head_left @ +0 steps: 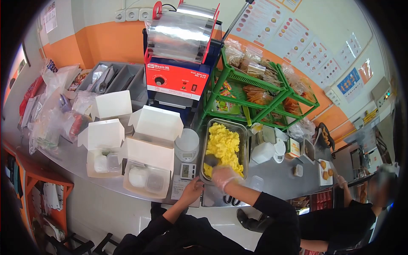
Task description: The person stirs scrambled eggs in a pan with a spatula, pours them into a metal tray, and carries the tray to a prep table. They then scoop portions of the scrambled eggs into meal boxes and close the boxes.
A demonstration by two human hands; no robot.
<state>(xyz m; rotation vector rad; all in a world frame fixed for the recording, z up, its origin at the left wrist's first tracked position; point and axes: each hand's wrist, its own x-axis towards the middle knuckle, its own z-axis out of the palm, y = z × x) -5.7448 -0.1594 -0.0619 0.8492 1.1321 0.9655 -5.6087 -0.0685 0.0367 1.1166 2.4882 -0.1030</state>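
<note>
A rectangular tray point(246, 146) of fluffy yellow food resembling scrambled egg point(223, 142) stands on the steel counter. My right hand point(226, 176), in a clear plastic glove, is over its near end, closed on a dark spoon-like utensil point(211, 160) whose head is in the yellow food. My bare left hand point(192, 190) is beside the tray's near-left corner, fingers bent; whether they grip the rim cannot be made out. Just left of the tray are a digital timer point(187, 171) and a round white scale point(187, 142). Two open white boxes point(146, 180) hold small lidded containers.
Behind stands a red-and-blue cup sealer point(174, 80), with green racks point(255, 91) of packets to its right. Plastic bags point(53, 114) crowd the left end. Another scale point(279, 151) and a white board of round food pieces point(326, 172) lie right. A co-worker point(340, 216) stands near right.
</note>
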